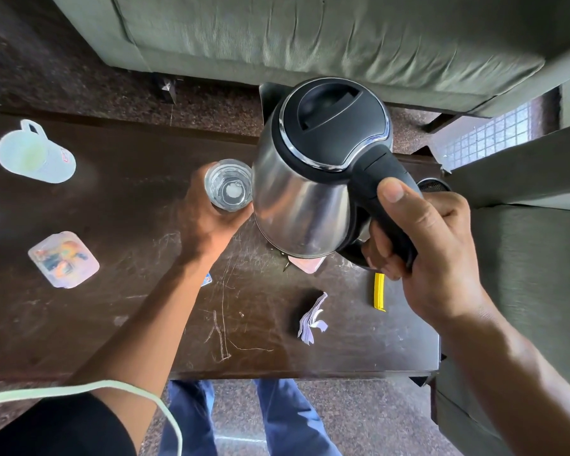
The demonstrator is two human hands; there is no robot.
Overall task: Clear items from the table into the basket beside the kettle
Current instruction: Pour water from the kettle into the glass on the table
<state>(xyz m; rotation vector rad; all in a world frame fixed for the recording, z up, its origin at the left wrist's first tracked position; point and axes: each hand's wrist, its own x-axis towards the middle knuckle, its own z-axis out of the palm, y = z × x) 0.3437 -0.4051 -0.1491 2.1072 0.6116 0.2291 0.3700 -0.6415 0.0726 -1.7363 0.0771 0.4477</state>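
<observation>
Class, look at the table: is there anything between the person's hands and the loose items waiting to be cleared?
Yes. Both hands are occupied: the right hand grips the kettle, the left hand a glass. The kettle partly covers a pink item. No basket is visible.

No text can be read. A small red label on the white plastic jug (35, 153), at nine o'clock on the table (129, 311), is too blurred.
</observation>
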